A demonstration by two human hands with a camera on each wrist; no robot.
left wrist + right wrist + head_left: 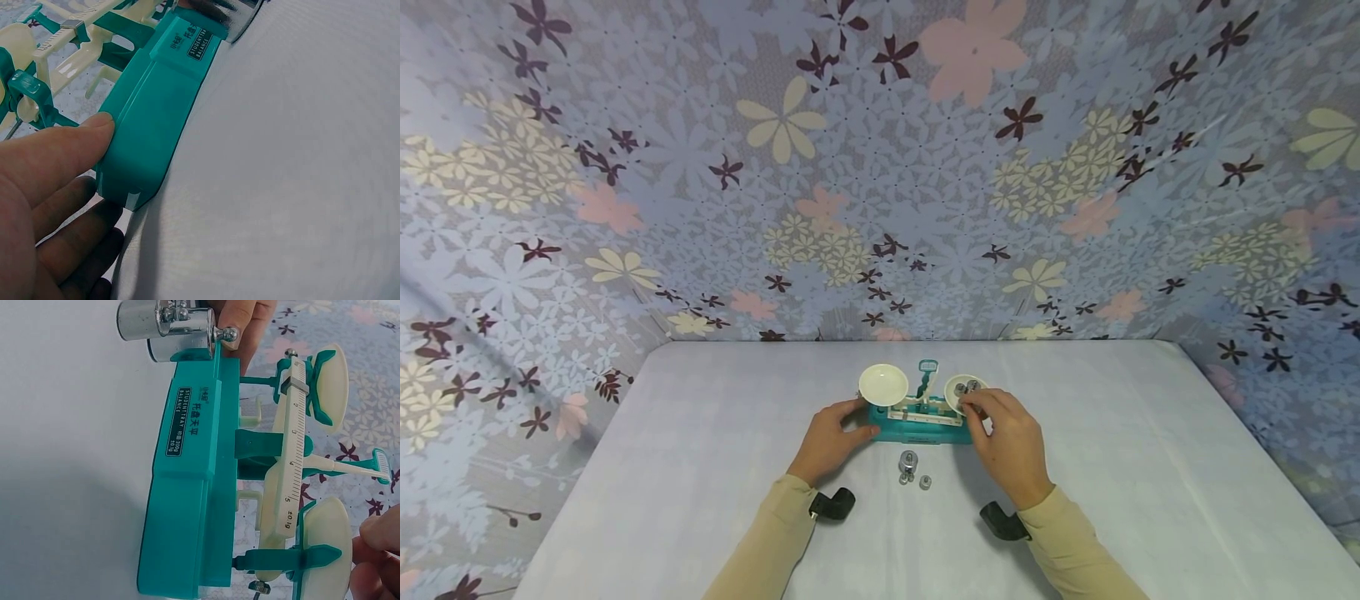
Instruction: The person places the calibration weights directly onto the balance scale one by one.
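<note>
A teal student tray balance with two cream pans stands on the cloth-covered table. My left hand holds the left end of its base, thumb against the teal housing and fingers around the end. At the right pan, my right hand brings thumb and index fingertips together over the rim, close to small metal weights in the pan. I cannot tell whether a weight is between those fingertips. The left pan is bare. In the right wrist view, my right fingers show beside the near pan.
In front of the balance stands a larger knobbed metal weight, with tiny ones against it. Another small weight sits just to its right. A floral backdrop rises behind the table's far edge.
</note>
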